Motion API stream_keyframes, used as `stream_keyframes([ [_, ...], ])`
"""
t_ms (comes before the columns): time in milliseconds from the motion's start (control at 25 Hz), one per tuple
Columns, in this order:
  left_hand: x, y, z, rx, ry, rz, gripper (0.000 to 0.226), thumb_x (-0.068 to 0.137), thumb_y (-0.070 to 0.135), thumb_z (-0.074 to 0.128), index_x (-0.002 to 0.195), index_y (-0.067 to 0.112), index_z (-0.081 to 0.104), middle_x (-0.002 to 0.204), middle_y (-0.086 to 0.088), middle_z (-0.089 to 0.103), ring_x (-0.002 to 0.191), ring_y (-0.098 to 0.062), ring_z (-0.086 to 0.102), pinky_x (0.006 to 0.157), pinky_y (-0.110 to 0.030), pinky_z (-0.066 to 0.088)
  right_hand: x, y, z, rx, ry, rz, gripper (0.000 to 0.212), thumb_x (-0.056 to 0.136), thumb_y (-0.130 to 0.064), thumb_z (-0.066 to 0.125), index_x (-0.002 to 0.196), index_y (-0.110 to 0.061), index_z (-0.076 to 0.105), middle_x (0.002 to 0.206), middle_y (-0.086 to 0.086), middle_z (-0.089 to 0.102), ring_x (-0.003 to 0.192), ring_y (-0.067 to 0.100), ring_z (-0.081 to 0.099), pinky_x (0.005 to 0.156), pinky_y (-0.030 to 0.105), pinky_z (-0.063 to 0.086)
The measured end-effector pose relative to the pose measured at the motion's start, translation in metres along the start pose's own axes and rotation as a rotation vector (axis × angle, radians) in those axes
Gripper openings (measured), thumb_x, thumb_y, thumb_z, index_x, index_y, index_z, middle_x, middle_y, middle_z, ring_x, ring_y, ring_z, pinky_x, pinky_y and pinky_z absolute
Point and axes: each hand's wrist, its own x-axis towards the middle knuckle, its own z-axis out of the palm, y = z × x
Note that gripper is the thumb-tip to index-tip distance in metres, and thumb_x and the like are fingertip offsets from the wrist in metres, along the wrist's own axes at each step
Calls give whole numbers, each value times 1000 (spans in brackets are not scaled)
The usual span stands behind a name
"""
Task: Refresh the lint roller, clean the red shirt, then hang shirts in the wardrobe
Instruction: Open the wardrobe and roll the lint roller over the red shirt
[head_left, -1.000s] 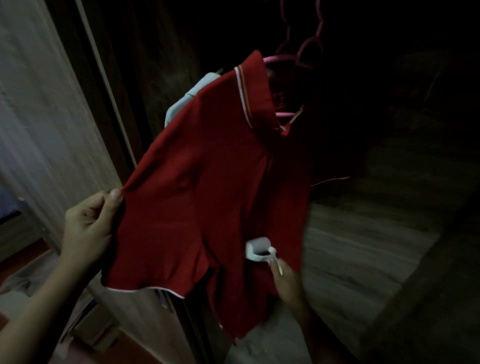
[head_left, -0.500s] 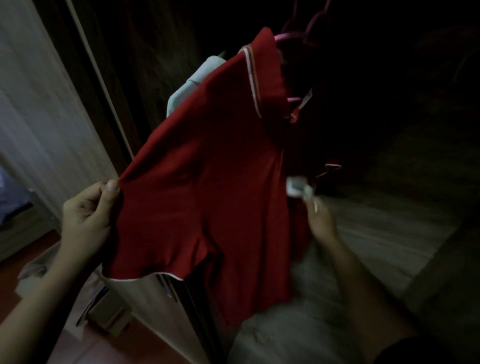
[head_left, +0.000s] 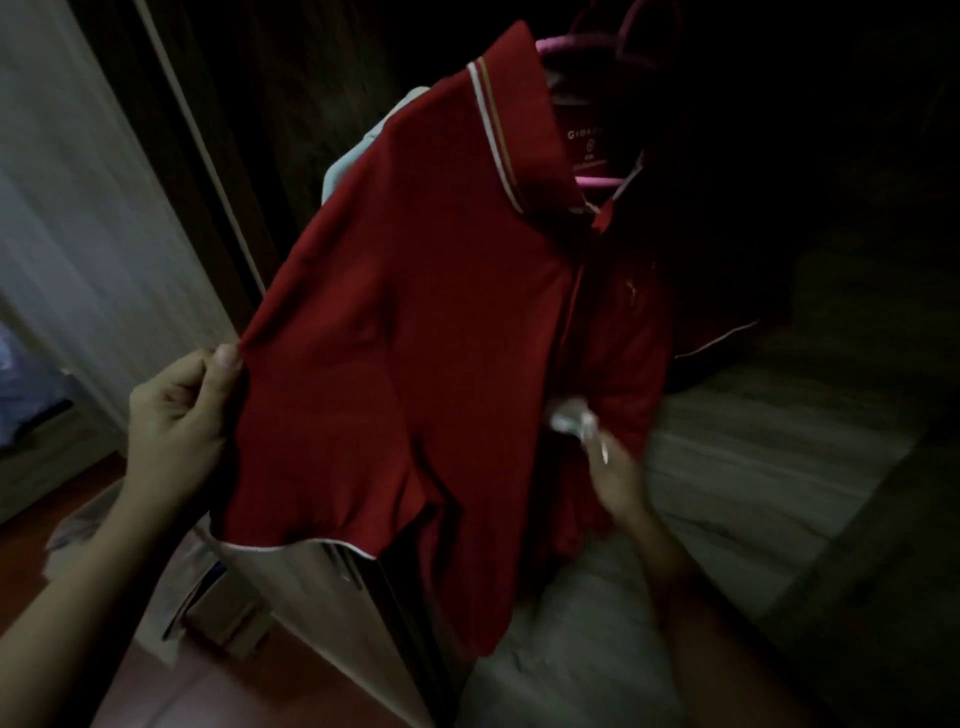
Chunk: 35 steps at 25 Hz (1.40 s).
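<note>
Red shirt (head_left: 415, 312) on pink hanger (head_left: 597, 181), centre frame. Left hand (head_left: 176, 415): thumb and fingers clamped on sleeve edge, pulling taut. Right hand (head_left: 615, 480) grips lint roller (head_left: 574, 421), fingers blurred. Within 1 s roller moved from lower front to right of placket. Cleaning strokes ongoing; hanging pending.

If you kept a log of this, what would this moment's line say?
step: cleaning red shirt | left hand: pinches sleeve | right hand: holds lint roller on shirt front | shirt: on pink hanger
</note>
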Motion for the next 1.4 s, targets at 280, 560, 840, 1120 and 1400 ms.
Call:
stream_keyframes([
  [280,1,5,-2,-38,-29,-4,66,91,48,45,68,-14,45,60,-8,39,49,3,32,46,-27,24,22,-119,-35,166,230,-245,30,95,-43,32,87,-24,54,64,-9,50,68,17,53,65,35,40],
  [560,3,-3,-4,-67,-50,0,66,89,53,47,67,-9,45,59,-7,40,50,-1,34,48,-20,28,-68,36,82,-63,-157,265,36,96,-38,40,109,-13,62,105,16,68,99,32,63,78,32,43],
  [840,3,-4,-3,-64,-61,34,61,89,45,44,66,-12,46,56,-2,38,48,2,32,46,-17,27,-62,-7,58,-95,-68,230,36,96,-39,41,110,-13,61,102,19,68,99,36,62,73,29,41],
  [1120,5,-1,-5,-172,-85,-29,44,91,37,50,60,5,50,49,12,43,46,3,35,44,-14,30,-47,-192,-12,313,54,-74,33,96,-46,31,97,-24,55,61,-6,46,50,9,44,48,24,36],
  [1400,5,-2,-4,-218,-84,6,60,84,43,50,63,-13,44,57,-5,39,51,-5,34,45,-19,28,-173,-180,45,321,-393,141,30,99,-33,33,88,-18,58,49,-7,38,32,1,34,37,19,29],
])
